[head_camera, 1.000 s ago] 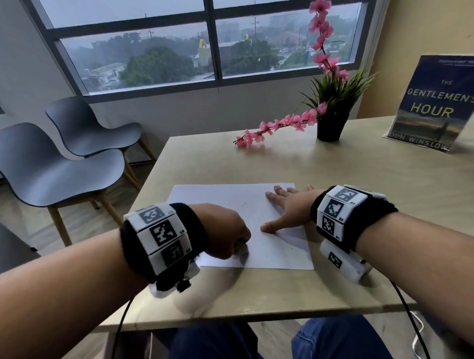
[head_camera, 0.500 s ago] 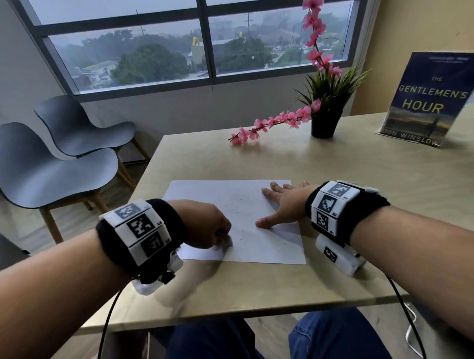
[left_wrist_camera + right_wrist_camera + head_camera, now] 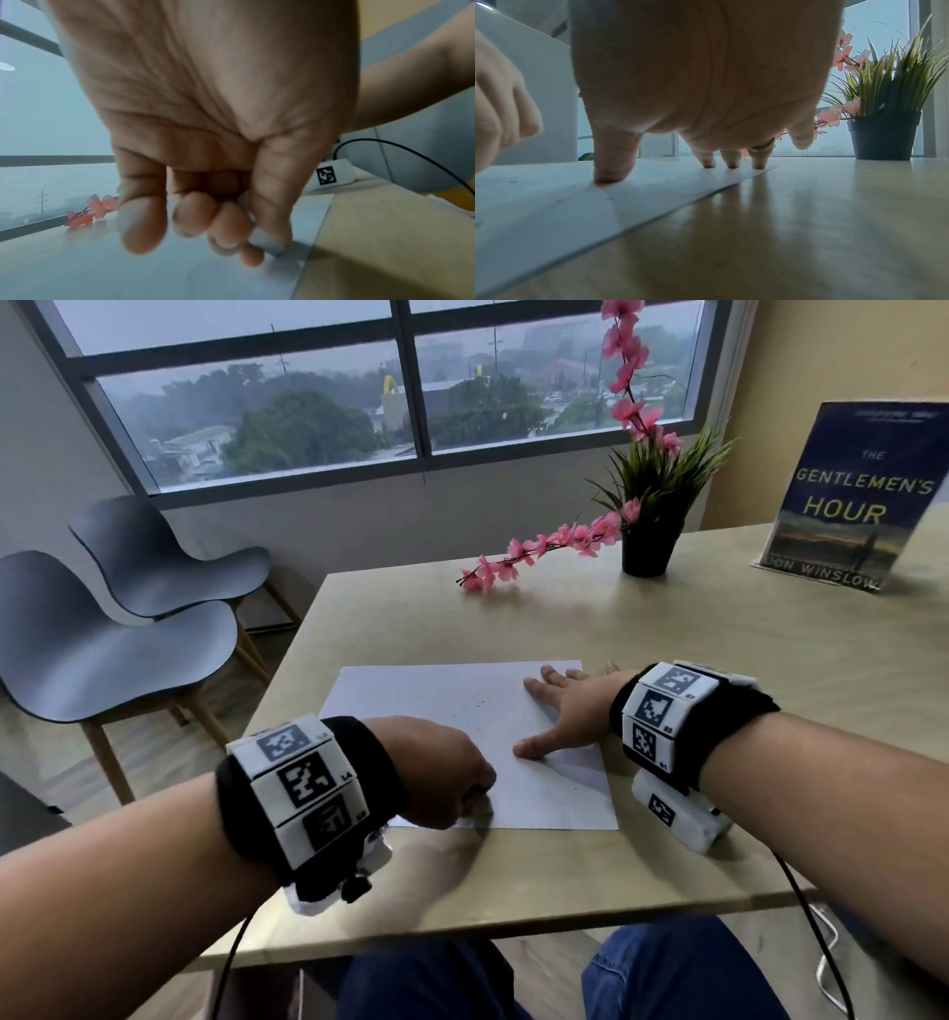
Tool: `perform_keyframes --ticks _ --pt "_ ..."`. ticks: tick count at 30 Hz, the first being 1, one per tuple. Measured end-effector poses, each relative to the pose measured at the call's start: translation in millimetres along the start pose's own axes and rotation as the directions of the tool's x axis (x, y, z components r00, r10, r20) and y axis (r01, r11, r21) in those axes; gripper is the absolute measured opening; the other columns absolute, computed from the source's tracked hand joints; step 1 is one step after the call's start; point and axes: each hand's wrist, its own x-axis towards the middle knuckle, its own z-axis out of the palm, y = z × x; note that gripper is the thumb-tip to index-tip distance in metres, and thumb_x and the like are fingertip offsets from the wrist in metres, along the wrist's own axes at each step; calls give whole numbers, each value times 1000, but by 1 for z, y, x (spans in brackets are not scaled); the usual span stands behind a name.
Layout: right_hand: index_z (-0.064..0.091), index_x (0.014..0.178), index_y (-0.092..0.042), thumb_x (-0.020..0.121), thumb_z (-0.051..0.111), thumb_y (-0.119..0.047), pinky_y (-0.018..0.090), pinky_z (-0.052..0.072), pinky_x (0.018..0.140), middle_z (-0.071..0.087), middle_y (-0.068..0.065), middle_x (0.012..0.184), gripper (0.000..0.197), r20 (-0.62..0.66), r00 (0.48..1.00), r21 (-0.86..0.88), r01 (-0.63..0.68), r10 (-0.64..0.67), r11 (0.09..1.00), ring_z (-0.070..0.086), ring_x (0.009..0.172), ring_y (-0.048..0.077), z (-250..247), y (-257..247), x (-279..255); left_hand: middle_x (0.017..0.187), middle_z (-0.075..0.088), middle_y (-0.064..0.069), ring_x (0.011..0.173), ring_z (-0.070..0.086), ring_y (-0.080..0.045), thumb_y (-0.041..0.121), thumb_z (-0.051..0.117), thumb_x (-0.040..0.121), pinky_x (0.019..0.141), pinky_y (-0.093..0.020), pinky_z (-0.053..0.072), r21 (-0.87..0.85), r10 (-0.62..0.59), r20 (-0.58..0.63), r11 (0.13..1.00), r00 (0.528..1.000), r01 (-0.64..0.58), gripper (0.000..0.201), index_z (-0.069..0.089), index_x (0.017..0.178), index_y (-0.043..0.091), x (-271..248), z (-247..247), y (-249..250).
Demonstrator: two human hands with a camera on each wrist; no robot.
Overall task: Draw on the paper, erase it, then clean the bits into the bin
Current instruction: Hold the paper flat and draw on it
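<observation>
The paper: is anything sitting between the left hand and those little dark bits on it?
Nothing visible does. The bits lie on bare paper, beyond the left hand at the near edge. The right hand presses the sheet off to the side. No bin is in view.

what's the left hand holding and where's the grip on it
The left hand pinches a small grey-white eraser near its upper part between thumb and fingers; its lower end touches the paper.
</observation>
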Motion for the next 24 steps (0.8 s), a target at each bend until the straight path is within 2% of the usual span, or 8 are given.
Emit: perform_keyframes --ticks 3,4,8,13,19,22,24 --pt "-8 155 -30 78 38 -83 59 -1 118 -14 -4 163 104 4 1000 3 4 -4 1000 -2 151 23 -1 0 0 101 58 1 83 47 -18 36 41 98 70 -29 36 -33 -23 2 999 1000 23 23 58 108 23 5 -8 -4" --pt "-8 155 -30 78 37 -83 59 -1 118 -14 -4 163 104 6 1000 1 5 -5 1000 -2 151 23 -1 0 0 103 59 2 84 47 -18 35 41 98 70 -29 36 -41 -26 -9 999 1000 26 24 58 108 23 6 -9 -5" --pt "-8 155 -29 78 38 -83 58 -1 118 -14 -3 163 104 5 1000 -3 5 -5 1000 -1 151 23 0 0 -1 89 52 4 82 49 -21 36 40 98 69 -30 37 -25 18 -1 1000 1000 -18 24 58 103 20 4 -5 4" --pt "-9 155 -30 77 37 -84 58 -1 118 -14 -4 163 105 6 1000 -9 6 -6 1000 -2 151 24 0 1 1 95 55 4 85 49 -18 34 42 98 74 -30 40 -57 -11 10 998 1000 11 23 59 108 22 8 -13 -1" --pt "-9 154 -31 77 38 -84 58 -1 117 -14 -4 163 105 10 1000 1 4 -4 1000 -2 151 23 1 2 2 74 44 7 77 46 -19 32 41 97 65 -28 33 -5 31 3 1000 1000 -30 16 51 88 24 6 -8 7" --pt "-9 154 -30 77 37 -84 58 -1 118 -14 -4 163 104 5 1000 -1 4 -4 1000 -2 151 24 0 1 1 85 51 7 82 48 -19 36 42 97 70 -29 36 -39 18 -9 999 1000 -18 22 58 99 22 10 -12 0" --pt "-8 155 -30 78 37 -83 57 -1 118 -14 -4 163 104 4 1000 3 4 -4 1000 -2 151 24 1 0 1 87 52 6 82 48 -20 38 41 97 69 -29 37 -49 13 -20 999 1000 -14 23 58 99 23 11 -11 -1"
